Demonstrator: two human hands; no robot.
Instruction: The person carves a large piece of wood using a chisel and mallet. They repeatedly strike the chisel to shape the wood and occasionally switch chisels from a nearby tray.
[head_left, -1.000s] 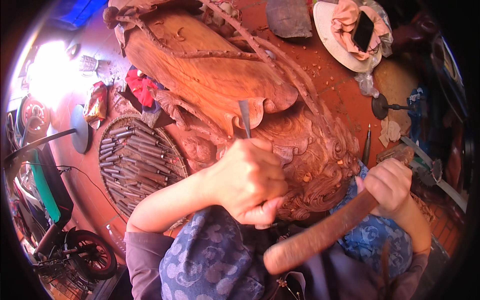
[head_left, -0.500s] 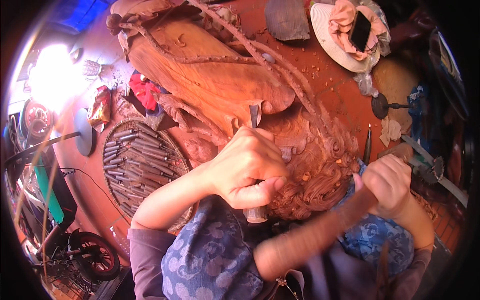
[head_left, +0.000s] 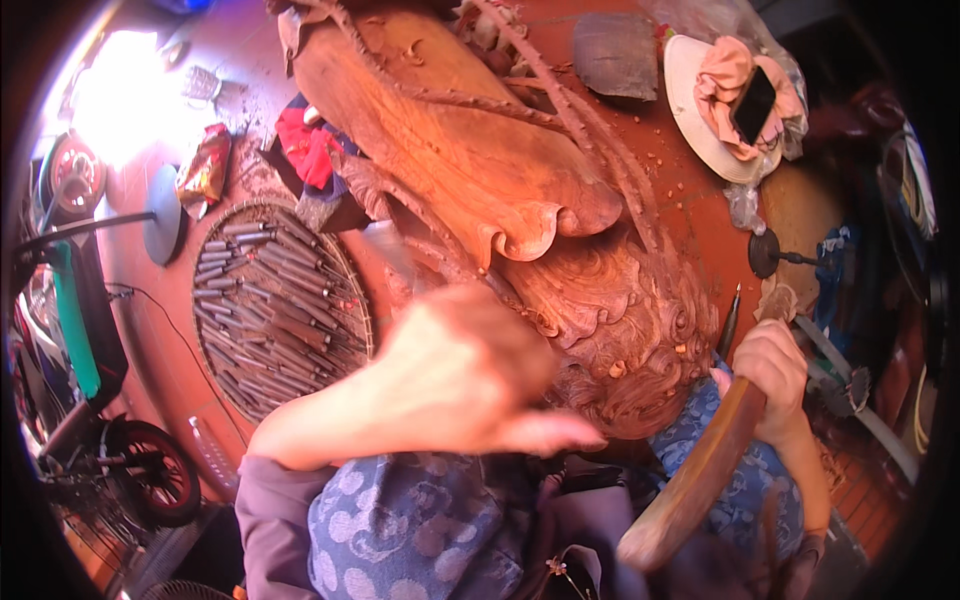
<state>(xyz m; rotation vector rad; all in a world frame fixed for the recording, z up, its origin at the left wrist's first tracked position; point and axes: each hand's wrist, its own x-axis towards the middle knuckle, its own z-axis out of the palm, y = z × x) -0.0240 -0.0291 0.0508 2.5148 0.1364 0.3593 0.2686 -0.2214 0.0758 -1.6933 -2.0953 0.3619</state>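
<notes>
Carving (head_left: 460,150): wooden and large; spans the upper middle of the head view; shows a smooth, broad, leaf-like panel above, dense swirls (head_left: 640,345) below, close to the knees.
Left hand (head_left: 470,365): blurred by motion; hides part of the carving's lower left; impossible to tell whether touching it.
Left fingers: curled inward, pressed together around a chisel (head_left: 388,245).
Left thumb (head_left: 555,432): juts out to the right.
Chisel blade: visible only as a pale smear above the fist, directed to the upper left.
Right hand (head_left: 772,370): raised above the right knee, to the right of the swirls.
Right fingers: wrapped tightly around a wooden mallet (head_left: 690,490).
Mallet: club-shaped; slants down toward the lap, thick end lowest; well apart from the chisel.
Round basket (head_left: 197,310): left of the carving, on the tiled floor (head_left: 165,340); holds many dark-handled hand tools (head_left: 290,310).
Pointed tool (head_left: 731,320): lies just beyond the right hand, beside the swirls.
Sun hat (head_left: 690,95): upper right; carries pink cloth (head_left: 722,75) with a smartphone (head_left: 754,105) on top.
Red cloth (head_left: 305,150): between basket and leaf-like panel.
Motorbike wheel (head_left: 150,470): lower left, near the rim of the view.
</notes>
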